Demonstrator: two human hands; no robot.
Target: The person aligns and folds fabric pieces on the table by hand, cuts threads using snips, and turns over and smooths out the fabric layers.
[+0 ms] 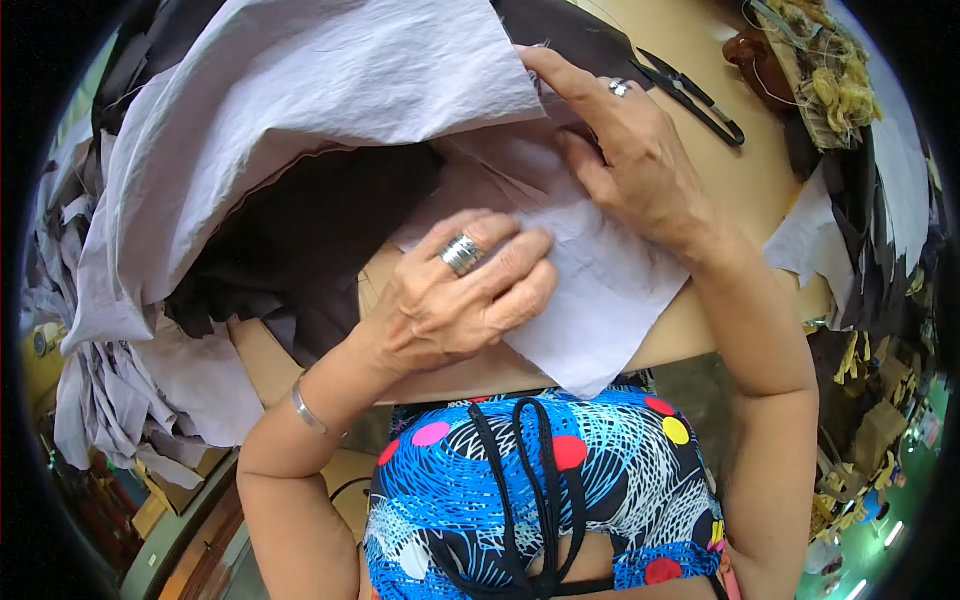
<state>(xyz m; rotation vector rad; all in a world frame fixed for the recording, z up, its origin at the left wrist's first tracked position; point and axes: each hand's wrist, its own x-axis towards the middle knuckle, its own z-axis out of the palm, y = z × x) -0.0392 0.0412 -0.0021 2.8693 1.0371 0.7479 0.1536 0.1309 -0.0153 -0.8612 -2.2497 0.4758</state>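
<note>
A pale lilac fabric piece (360, 75) arches across the top, with dark brown fabric (310, 215) under its fold. Its right corner meets the index fingertip of my right hand (640, 160), whose index finger is stretched out and thumb stands apart. My left hand (465, 290) hovers at or on a smaller pale fabric flap (610, 310) that droops over the table's front edge. Its fingers are curled, slightly blurred, and their tips are hidden, so whatever they pinch cannot be seen.
Black thread snips (690, 97) lie on the tan table (725, 55), right of my right hand. Pale fabric strips (130, 400) hang at the left. A thread-covered block (825, 75) sits at upper right, above more draped cloth (815, 225).
</note>
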